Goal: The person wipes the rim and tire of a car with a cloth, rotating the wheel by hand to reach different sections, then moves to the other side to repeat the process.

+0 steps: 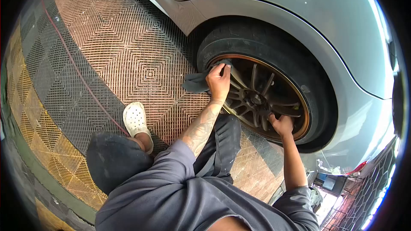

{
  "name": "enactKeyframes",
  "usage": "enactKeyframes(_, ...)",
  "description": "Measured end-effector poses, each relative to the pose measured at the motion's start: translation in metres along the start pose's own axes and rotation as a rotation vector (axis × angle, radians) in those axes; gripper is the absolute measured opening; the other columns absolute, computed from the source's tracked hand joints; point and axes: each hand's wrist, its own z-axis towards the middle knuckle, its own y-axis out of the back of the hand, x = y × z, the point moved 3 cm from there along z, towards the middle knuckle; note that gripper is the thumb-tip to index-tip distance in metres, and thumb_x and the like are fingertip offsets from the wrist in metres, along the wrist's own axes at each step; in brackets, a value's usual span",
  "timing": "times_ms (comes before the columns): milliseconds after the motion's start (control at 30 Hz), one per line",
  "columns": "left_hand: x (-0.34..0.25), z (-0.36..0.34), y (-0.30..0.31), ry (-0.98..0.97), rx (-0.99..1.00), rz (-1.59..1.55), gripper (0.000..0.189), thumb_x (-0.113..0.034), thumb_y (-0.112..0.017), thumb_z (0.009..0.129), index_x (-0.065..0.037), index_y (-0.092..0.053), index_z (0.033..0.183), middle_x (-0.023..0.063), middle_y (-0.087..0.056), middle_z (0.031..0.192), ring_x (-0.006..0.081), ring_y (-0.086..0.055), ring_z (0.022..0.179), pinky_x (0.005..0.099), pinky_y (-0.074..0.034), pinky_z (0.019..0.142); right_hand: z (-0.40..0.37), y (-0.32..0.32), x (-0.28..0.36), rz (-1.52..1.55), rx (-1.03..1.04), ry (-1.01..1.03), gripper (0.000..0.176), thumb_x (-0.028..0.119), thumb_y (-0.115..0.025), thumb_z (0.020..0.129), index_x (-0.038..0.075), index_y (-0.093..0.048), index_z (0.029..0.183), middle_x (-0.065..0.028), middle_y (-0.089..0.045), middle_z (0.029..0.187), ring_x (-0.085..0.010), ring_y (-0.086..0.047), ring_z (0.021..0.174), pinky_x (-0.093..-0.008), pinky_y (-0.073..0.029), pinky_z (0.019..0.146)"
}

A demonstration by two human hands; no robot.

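A bronze multi-spoke wheel [256, 98] with a black tire [314, 75] sits in the arch of a silver car [274, 10]. My left hand [219, 82] is closed on a dark grey cloth [197, 83], pressing it at the rim's left edge, and part of the cloth hangs out over the tire side. Low on the wheel, my right hand [283, 125] grips a spoke, with the thumb in front and the other fingers mostly hidden behind it.
Grid floor tiles [128, 47] in reddish, grey and yellow spread under the car. A thin reddish hose [79, 68] runs along them at left. My foot in a white clog [137, 119] stands near the wheel. Mesh fencing [368, 192] is at lower right.
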Motion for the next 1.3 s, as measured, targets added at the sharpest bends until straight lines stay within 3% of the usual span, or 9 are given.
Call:
enactKeyframes(100, -0.007, 0.001, -0.008, -0.089, -0.066, 0.201, 0.018, -0.007, -0.07, 0.085, 0.008, -0.067, 0.094, 0.0041, -0.069, 0.082, 0.012, -0.06, 0.069, 0.0266, -0.047, 0.066, 0.003, 0.001, 0.002, 0.034, 0.042, 0.006, 0.053, 0.031, -0.067, 0.074, 0.004, -0.059, 0.119, -0.0209, -0.062, 0.117, -0.0383, -0.057, 0.111, -0.041, -0.044, 0.094)
enactKeyframes(200, 0.004, 0.003, -0.017, 0.595, -0.235, -0.535, 0.016, -0.004, -0.075, 0.079, 0.001, -0.068, 0.092, 0.008, -0.07, 0.091, 0.0168, -0.065, 0.084, 0.0277, -0.05, 0.079, 0.001, -0.001, -0.001, 0.024, -0.001, 0.023, 0.051, 0.036, -0.068, 0.073, 0.007, -0.063, 0.114, -0.02, -0.063, 0.115, -0.0389, -0.059, 0.108, -0.0432, -0.047, 0.091)
enactKeyframes(333, 0.031, 0.016, -0.018, 0.905, -0.131, -0.868, 0.019, -0.002, -0.071, 0.08, -0.002, -0.066, 0.098, 0.0091, -0.068, 0.099, 0.0208, -0.066, 0.093, 0.0312, -0.053, 0.087, 0.0, 0.0, 0.002, -0.003, 0.038, -0.064, 0.052, 0.038, -0.068, 0.073, 0.008, -0.063, 0.115, -0.02, -0.063, 0.115, -0.0389, -0.058, 0.108, -0.0434, -0.046, 0.093)
enactKeyframes(567, 0.038, 0.035, -0.012, 0.967, 0.096, -0.989, 0.017, 0.005, -0.058, 0.081, 0.0, -0.065, 0.097, 0.011, -0.067, 0.1, 0.0237, -0.065, 0.093, 0.0332, -0.053, 0.088, 0.0, 0.004, 0.005, -0.032, 0.066, -0.099, 0.053, 0.04, -0.067, 0.073, 0.008, -0.063, 0.115, -0.0204, -0.063, 0.115, -0.0395, -0.058, 0.11, -0.0438, -0.045, 0.094)
enactKeyframes(700, 0.053, 0.032, -0.007, 1.087, 0.005, -0.978, 0.021, -0.002, -0.047, 0.09, 0.004, -0.057, 0.107, 0.0173, -0.064, 0.109, 0.0299, -0.064, 0.101, 0.0401, -0.051, 0.095, 0.002, -0.001, -0.002, -0.007, 0.048, -0.043, 0.054, 0.043, -0.066, 0.072, 0.009, -0.064, 0.115, -0.0201, -0.064, 0.112, -0.0394, -0.059, 0.106, -0.0438, -0.046, 0.092)
enactKeyframes(767, 0.042, 0.019, -0.007, 0.854, -0.092, -0.715, 0.019, -0.008, -0.054, 0.091, 0.005, -0.064, 0.1, 0.014, -0.067, 0.1, 0.0277, -0.065, 0.099, 0.0367, -0.051, 0.09, -0.001, -0.003, -0.009, -0.041, 0.079, -0.083, 0.054, 0.043, -0.066, 0.073, 0.009, -0.064, 0.114, -0.0201, -0.065, 0.111, -0.039, -0.06, 0.105, -0.0438, -0.047, 0.091)
enactKeyframes(867, -0.001, 0.005, -0.007, -0.104, -0.071, 0.437, 0.026, -0.019, -0.065, 0.085, 0.004, -0.07, 0.097, 0.0198, -0.068, 0.095, 0.0333, -0.067, 0.081, 0.0404, -0.052, 0.077, 0.003, -0.002, -0.003, -0.036, 0.038, -0.055, 0.054, 0.043, -0.066, 0.072, 0.008, -0.064, 0.114, -0.0206, -0.065, 0.109, -0.0384, -0.061, 0.104, -0.0434, -0.047, 0.089)
enactKeyframes(1033, -0.046, 0.016, 0.004, -0.152, 0.088, 0.646, 0.023, -0.019, -0.069, 0.08, 0.0, -0.072, 0.093, 0.019, -0.068, 0.091, 0.0353, -0.066, 0.082, 0.0409, -0.052, 0.073, 0.003, -0.003, -0.003, -0.061, 0.09, -0.116, 0.052, 0.041, -0.067, 0.071, 0.007, -0.065, 0.111, -0.0196, -0.066, 0.105, -0.0372, -0.062, 0.102, -0.042, -0.048, 0.087)
enactKeyframes(1300, -0.094, -0.013, -0.043, -0.196, 0.149, 0.156, 0.018, -0.003, -0.059, 0.081, 0.005, -0.07, 0.094, 0.0187, -0.067, 0.085, 0.0348, -0.066, 0.078, 0.0386, -0.053, 0.07, 0.006, -0.002, 0.008, -0.024, 0.005, -0.003, 0.048, 0.036, -0.068, 0.071, 0.007, -0.066, 0.11, -0.0181, -0.067, 0.105, -0.0364, -0.062, 0.102, -0.0413, -0.047, 0.09)
